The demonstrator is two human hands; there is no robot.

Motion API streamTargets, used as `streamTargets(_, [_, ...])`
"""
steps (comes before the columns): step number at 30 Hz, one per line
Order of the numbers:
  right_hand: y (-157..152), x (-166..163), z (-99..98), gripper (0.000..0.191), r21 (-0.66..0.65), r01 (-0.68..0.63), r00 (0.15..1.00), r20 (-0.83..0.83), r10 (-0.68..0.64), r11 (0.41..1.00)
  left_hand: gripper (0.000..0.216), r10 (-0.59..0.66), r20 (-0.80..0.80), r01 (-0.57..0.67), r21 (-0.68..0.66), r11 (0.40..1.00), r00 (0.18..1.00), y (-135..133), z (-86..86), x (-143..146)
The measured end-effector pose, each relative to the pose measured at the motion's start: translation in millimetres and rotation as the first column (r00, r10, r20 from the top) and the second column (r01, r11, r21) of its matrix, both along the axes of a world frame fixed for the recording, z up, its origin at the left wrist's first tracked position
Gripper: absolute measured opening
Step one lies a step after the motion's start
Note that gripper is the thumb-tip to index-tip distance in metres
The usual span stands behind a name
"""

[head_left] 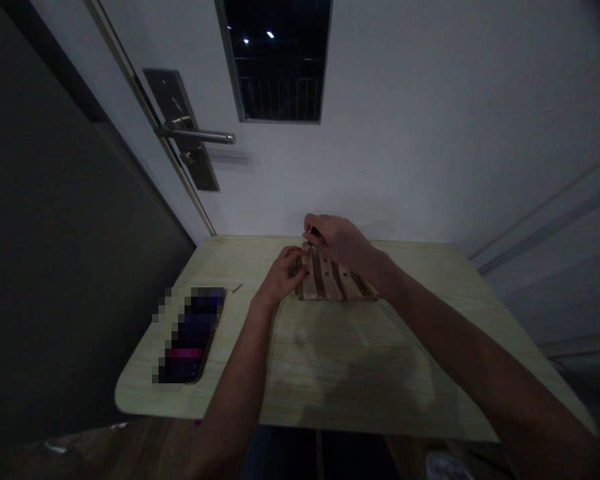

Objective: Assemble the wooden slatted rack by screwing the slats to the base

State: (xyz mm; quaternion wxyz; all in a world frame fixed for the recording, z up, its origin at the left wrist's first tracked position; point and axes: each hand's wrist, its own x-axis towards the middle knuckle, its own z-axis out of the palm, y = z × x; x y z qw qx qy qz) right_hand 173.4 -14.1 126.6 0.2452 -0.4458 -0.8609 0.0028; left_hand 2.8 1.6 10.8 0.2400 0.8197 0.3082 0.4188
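A small slatted wooden rack (330, 283) lies on the table, with dark holes along its slats. My left hand (282, 272) is closed about its left end, the thumb and fingers at the leftmost slat. Above the rack's far left corner, my right hand (333, 235) is closed round what looks like a screwdriver (313, 231) with a dark handle. Its tip points down at the slat near my left fingertips, but the contact is too small and dark to make out. A thin screw or nail (237, 289) lies on the table left of my left hand.
A phone (200, 340), partly pixelated, lies at the left of the pale wood-grain table (340, 373). Behind the table's far edge stands a white door (405, 133) with a metal lever handle (200, 135) and a dark window (280, 67). A dark panel (55, 233) rises at the left.
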Motion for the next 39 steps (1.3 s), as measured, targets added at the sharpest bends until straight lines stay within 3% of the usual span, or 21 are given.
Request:
streamTargets(7, [-2.6, 1.5, 0.1, 0.036, -0.007, -0.134, 0.988, -0.079, 0.133, 0.991, 0.029, -0.007, -0.001, 0.007, 0.000, 1.000, 1.000, -0.2, 0.3, 0.4])
streamTargets(14, [7.6, 0.4, -3.4, 0.018, 0.026, -0.044, 0.999, 0.001, 0.044, 0.999, 0.028, 0.000, -0.001, 0.000, 0.000, 1.000, 1.000, -0.4, 0.6, 0.2])
streamTargets(20, [7.4, 0.1, -0.7, 0.017, 0.060, 0.035, 0.999, -0.008, -0.034, 0.998, 0.027, -0.003, 0.009, 0.003, -0.009, 1.000, 1.000, -0.3, -0.1, 0.0])
streamTargets(26, [9.1, 1.6, -8.5, 0.027, 0.067, 0.043, 0.998, -0.058, -0.039, 0.997, 0.028, -0.006, 0.032, 0.006, -0.007, 1.000, 0.999, -1.1, -0.5, 0.8])
streamTargets(30, [9.3, 1.3, -9.2, 0.038, 0.104, -0.055, 0.990, -0.121, 0.068, 0.993, 0.029, -0.004, 0.041, 0.004, 0.001, 1.000, 0.999, -0.5, -1.6, 0.9])
streamTargets(35, [5.0, 1.4, -0.4, 0.038, 0.020, -0.075, 0.993, -0.089, 0.077, 0.997, 0.028, -0.008, 0.030, 0.008, 0.000, 1.000, 1.000, 0.8, -2.4, 0.6])
streamTargets(39, [5.5, 2.2, 2.1, 0.022, 0.029, -0.030, 0.999, -0.037, 0.031, 0.999, 0.028, -0.014, 0.034, 0.014, -0.003, 1.000, 0.999, 0.8, -1.8, 0.5])
